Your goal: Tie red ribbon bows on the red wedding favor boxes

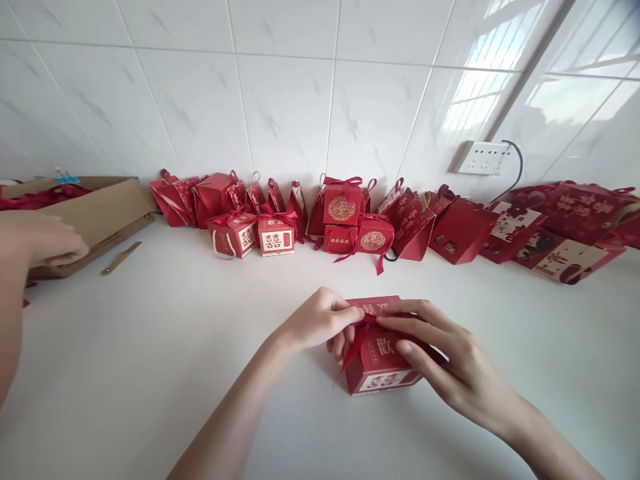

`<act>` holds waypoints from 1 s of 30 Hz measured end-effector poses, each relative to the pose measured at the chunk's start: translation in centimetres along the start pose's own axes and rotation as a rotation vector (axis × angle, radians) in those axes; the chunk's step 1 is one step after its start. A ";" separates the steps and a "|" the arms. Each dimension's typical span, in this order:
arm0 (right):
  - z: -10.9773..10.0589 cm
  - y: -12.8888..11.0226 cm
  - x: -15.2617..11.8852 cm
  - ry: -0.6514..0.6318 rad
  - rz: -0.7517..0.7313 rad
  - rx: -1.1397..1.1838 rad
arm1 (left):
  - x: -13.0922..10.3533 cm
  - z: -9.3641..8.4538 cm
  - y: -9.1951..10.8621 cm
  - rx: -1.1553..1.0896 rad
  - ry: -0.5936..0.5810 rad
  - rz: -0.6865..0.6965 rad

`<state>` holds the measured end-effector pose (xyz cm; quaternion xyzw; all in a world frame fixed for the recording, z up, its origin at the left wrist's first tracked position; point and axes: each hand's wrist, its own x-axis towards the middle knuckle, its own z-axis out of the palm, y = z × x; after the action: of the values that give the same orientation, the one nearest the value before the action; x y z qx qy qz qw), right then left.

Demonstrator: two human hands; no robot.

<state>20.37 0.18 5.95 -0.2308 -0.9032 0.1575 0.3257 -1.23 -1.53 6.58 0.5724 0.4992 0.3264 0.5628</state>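
Observation:
A small red gift box (383,363) with gold Chinese lettering and a cream panel sits on the white table in front of me. A red ribbon (356,347) is tied across its top, with a loose tail hanging over the left side. My left hand (323,323) pinches the ribbon near its knot between thumb and fingers. Stretched over the box's top and right side is my right hand (445,350), fingers apart, its index fingertip touching the ribbon by the knot. Part of the ribbon and the box's right side are hidden under this hand.
Several finished red gift boxes (277,237) stand along the tiled wall, with red gift bags (565,257) at the right. At left, another person's hand (55,240) reaches by a cardboard box (110,217). A gold-coloured strip (121,259) lies nearby. A power socket (483,158) is on the wall.

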 end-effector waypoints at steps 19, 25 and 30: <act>-1.8 2.7 2.3 -0.271 0.797 0.504 | -0.9 0.4 1.8 0.117 0.086 -0.193; -2.1 3.3 2.2 -0.331 0.742 0.650 | -0.8 0.5 1.4 0.036 0.072 -0.251; -2.0 3.4 1.3 -0.341 0.655 0.801 | -1.3 1.4 0.5 -0.079 0.139 -0.234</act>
<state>21.82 3.98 6.64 -0.3290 -0.6934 0.6178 0.1710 -0.16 -3.13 7.13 0.4635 0.5872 0.3167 0.5831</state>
